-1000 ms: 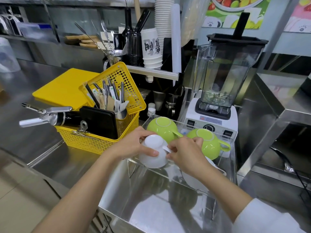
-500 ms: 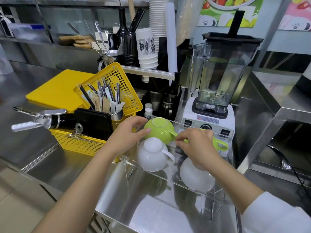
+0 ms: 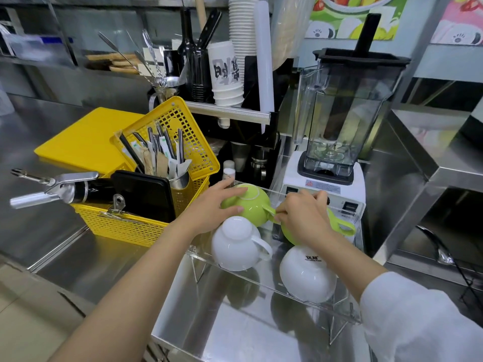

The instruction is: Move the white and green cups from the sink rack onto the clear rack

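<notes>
Two white cups and two green cups stand upside down on the clear rack [image 3: 274, 284]. My left hand [image 3: 213, 209] grips the far-left green cup [image 3: 251, 205] around its body. My right hand [image 3: 304, 218] rests on the far-right green cup [image 3: 342, 226], fingers at the left cup's handle; most of that right cup is hidden under the hand. The left white cup [image 3: 235, 244] and the right white cup [image 3: 305, 274] sit at the rack's near side, untouched.
A yellow basket [image 3: 136, 228] with utensils, a black tablet and a metal dispenser stands left of the rack. A blender [image 3: 337, 131] sits right behind it. A paper cup dispenser [image 3: 230, 74] is at the back. Steel ledge rises at right.
My left hand let go of the left white cup and moved back onto the left green cup. My right hand moved from the white cup's handle to the green cups.
</notes>
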